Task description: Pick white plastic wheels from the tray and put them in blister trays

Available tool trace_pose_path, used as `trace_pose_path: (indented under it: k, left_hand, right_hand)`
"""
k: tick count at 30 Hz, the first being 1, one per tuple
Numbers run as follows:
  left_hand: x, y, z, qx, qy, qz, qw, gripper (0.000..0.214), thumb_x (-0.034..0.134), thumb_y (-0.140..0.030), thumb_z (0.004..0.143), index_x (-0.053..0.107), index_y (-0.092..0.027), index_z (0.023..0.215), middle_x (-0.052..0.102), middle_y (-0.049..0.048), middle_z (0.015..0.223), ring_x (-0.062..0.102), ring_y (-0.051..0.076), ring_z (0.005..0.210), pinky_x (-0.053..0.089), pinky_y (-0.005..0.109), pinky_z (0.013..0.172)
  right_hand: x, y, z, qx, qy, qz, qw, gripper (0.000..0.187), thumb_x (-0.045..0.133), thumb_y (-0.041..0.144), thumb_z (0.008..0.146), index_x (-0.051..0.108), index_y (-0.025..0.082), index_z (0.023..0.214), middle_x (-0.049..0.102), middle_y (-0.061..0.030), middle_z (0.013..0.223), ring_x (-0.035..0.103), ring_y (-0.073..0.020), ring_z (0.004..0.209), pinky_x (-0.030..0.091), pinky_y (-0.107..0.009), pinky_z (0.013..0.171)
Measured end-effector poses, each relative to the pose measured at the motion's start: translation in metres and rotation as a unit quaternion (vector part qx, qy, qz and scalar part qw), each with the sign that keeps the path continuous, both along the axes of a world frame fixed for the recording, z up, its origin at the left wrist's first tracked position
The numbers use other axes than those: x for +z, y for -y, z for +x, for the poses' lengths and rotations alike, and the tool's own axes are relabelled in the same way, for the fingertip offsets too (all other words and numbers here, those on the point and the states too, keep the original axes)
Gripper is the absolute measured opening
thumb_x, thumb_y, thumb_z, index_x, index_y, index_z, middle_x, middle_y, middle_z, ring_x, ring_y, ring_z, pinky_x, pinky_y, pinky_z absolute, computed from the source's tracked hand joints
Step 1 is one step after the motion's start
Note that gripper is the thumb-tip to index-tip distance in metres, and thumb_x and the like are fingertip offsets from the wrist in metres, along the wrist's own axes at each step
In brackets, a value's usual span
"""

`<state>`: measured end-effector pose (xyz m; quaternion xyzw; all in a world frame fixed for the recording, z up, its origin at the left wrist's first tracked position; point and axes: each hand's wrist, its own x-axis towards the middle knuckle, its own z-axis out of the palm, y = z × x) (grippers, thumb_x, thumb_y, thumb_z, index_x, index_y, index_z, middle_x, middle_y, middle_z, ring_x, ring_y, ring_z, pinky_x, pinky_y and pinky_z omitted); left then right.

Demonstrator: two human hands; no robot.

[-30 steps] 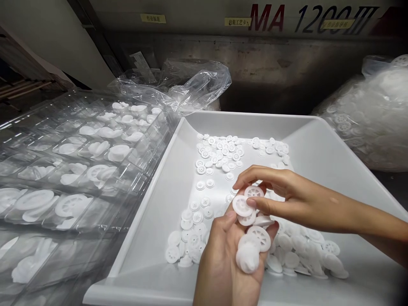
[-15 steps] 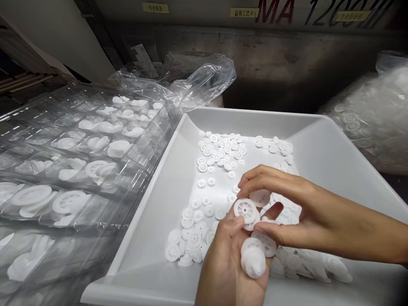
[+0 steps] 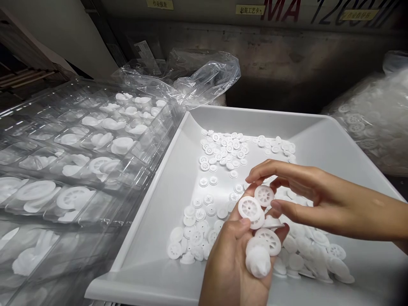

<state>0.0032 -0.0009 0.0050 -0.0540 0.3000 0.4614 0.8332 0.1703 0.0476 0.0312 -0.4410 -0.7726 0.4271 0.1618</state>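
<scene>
My left hand (image 3: 234, 263) is palm up and cupped over the bin, fingers curled round several white plastic gears (image 3: 249, 208). Its thumb presses the edge of a spoked one. At the heel of the palm sits a gear with a pointed hub (image 3: 258, 259), beside another spoked gear (image 3: 269, 241). Arched over the pile is my right hand (image 3: 306, 191), fingers and thumb apart. Its thumb tip is close to the upper spoked gear (image 3: 264, 195); whether it touches is unclear. Loose white gears (image 3: 196, 233) lie in the grey bin (image 3: 153, 212) below.
Clear compartment trays (image 3: 105, 204) with white parts in their pockets stand to the left. A clear plastic bag (image 3: 210, 78) rests behind the bin. At the right is a bulging bag of white wheels (image 3: 379, 114). A machine panel (image 3: 287, 55) runs along the back.
My right hand has lifted slightly and its thumb has drawn back from the gears in my left palm, showing more of them. The view has shifted slightly.
</scene>
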Motion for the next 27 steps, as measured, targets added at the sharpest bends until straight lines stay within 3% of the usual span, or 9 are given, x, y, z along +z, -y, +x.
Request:
trace_pose_path:
  k: [5, 10, 14, 19, 27]
  left_hand:
    - [0.001, -0.001, 0.0, -0.002, 0.025, 0.01, 1.0, 0.049, 0.041, -0.018, 0.087, 0.049, -0.012, 0.135, 0.068, 0.0109, 0.111, 0.063, 0.024, 0.107, 0.044, 0.039, 0.101]
    - [0.0, -0.002, -0.002, -0.022, 0.023, -0.011, 0.999, 0.052, 0.043, -0.032, 0.089, 0.045, -0.015, 0.138, 0.066, 0.011, 0.114, 0.059, 0.026, 0.114, 0.044, 0.035, 0.097]
    - [-0.001, -0.002, -0.003, -0.017, 0.026, -0.012, 0.999, 0.052, 0.043, -0.032, 0.088, 0.045, -0.018, 0.139, 0.066, 0.0103, 0.113, 0.058, 0.026, 0.114, 0.045, 0.033, 0.095]
    - [0.001, -0.002, -0.004, -0.026, 0.032, -0.036, 0.999, 0.051, 0.039, -0.03, 0.088, 0.047, -0.015, 0.136, 0.067, 0.0109, 0.108, 0.061, 0.026, 0.109, 0.045, 0.037, 0.096]
    - [0.002, -0.003, -0.002, -0.001, 0.03, -0.022, 0.999, 0.052, 0.04, -0.034, 0.09, 0.045, -0.016, 0.139, 0.066, 0.011, 0.117, 0.061, 0.026, 0.113, 0.044, 0.039, 0.102]
  right_hand:
    - [0.007, 0.006, -0.001, 0.019, 0.009, -0.009, 1.0, 0.033, 0.059, 0.03, 0.091, 0.051, 0.036, 0.122, 0.052, 0.0022, 0.127, 0.058, -0.0142, 0.103, 0.054, -0.022, 0.087]
    - [0.004, 0.006, -0.004, 0.038, 0.021, -0.016, 0.999, 0.038, 0.062, 0.036, 0.089, 0.05, 0.037, 0.125, 0.052, 0.002, 0.126, 0.059, -0.0123, 0.095, 0.056, -0.018, 0.075]
    - [0.003, 0.005, -0.003, 0.046, 0.028, 0.016, 0.998, 0.039, 0.064, 0.037, 0.089, 0.05, 0.037, 0.125, 0.05, 0.0011, 0.129, 0.057, -0.0165, 0.105, 0.056, -0.023, 0.083]
    - [0.012, 0.013, -0.005, 0.032, 0.055, 0.057, 0.996, 0.043, 0.066, 0.035, 0.087, 0.05, 0.039, 0.127, 0.047, 0.003, 0.134, 0.046, -0.0228, 0.126, 0.048, -0.031, 0.102]
    - [0.022, 0.014, -0.002, -0.004, 0.091, 0.079, 0.993, 0.044, 0.067, 0.039, 0.087, 0.05, 0.037, 0.127, 0.051, 0.0026, 0.132, 0.048, -0.0244, 0.122, 0.049, -0.034, 0.098]
